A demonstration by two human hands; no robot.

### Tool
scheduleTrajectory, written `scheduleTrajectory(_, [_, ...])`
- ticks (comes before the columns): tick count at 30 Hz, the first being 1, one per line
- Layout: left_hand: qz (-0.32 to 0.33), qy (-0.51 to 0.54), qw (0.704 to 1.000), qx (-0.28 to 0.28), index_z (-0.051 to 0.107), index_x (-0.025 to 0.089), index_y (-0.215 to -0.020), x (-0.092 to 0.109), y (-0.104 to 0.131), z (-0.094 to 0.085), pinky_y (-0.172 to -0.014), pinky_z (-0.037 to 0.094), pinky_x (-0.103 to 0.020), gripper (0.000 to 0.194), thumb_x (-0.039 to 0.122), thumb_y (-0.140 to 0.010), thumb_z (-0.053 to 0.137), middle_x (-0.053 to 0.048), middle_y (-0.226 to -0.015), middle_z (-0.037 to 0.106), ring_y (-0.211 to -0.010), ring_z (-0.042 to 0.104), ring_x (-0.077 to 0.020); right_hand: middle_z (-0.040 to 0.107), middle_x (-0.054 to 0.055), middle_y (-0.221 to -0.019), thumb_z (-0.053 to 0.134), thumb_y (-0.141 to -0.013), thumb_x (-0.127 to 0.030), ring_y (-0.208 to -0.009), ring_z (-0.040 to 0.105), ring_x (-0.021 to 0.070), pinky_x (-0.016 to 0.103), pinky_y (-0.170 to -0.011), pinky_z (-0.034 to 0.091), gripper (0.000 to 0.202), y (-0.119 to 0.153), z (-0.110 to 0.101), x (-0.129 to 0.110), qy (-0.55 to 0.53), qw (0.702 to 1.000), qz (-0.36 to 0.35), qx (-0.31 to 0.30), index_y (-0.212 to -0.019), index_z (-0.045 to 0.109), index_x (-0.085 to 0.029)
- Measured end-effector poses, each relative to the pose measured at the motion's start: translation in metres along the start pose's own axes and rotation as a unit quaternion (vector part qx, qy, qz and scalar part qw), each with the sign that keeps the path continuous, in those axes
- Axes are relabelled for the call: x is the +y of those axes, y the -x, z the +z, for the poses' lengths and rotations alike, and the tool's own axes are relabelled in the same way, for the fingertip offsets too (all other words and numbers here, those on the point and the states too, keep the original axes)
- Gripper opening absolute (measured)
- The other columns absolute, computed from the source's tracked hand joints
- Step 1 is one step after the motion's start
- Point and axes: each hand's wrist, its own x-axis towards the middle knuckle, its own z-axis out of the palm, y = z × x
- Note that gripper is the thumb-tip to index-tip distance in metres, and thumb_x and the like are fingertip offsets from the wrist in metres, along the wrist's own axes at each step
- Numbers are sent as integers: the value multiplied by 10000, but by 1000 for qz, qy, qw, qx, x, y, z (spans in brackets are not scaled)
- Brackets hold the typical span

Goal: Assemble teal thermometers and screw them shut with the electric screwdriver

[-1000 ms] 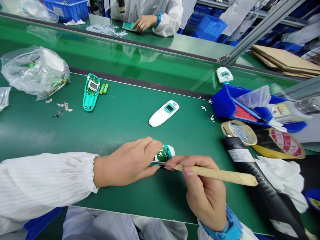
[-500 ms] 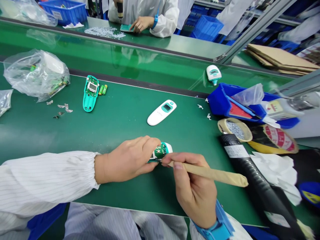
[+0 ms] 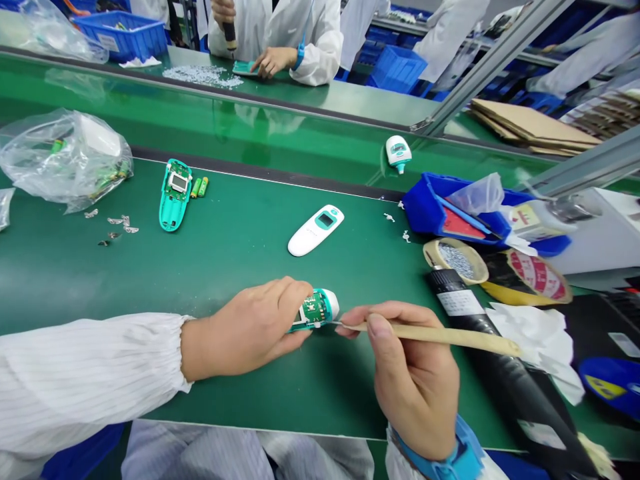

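My left hand [image 3: 250,327] is closed around an opened thermometer [image 3: 314,308], its green circuit board facing up and its white tip pointing right. The palm and fingers hide most of its body. My right hand [image 3: 410,373], with a blue wrist strap, grips a tool wrapped in beige tape [image 3: 450,335] like a pen. The tool's thin metal tip reaches the near edge of the thermometer, close to the white head. Beyond my hands lies a closed white thermometer [image 3: 316,230]. Farther left rests an opened teal thermometer half [image 3: 175,197] beside two green batteries [image 3: 199,187].
A plastic bag of parts [image 3: 70,157] sits at left, near small metal pieces [image 3: 123,223]. On the right are a blue bin [image 3: 425,210], a bowl of screws [image 3: 457,259] and a black electric screwdriver [image 3: 500,360]. Across the glass, a co-worker's hand [image 3: 274,61] holds a teal part.
My right hand has moved right and slightly back from the thermometer, tool still held. More of the circuit board and white head shows. My left hand keeps its hold. The camera view has shifted slightly.
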Motion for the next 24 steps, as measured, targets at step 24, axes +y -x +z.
scheduleTrajectory(24, [-1,-9,999,-35,417,137,-965,1,-3,-3,-625,474,-293,178,250,-834,456,-68,-884,570,-776,560,-185,593,-1,-739,496,-854,-202,-559,588,107,246,-502,519,19,-7,1,8,27,1000,4,0,-845,480,-205])
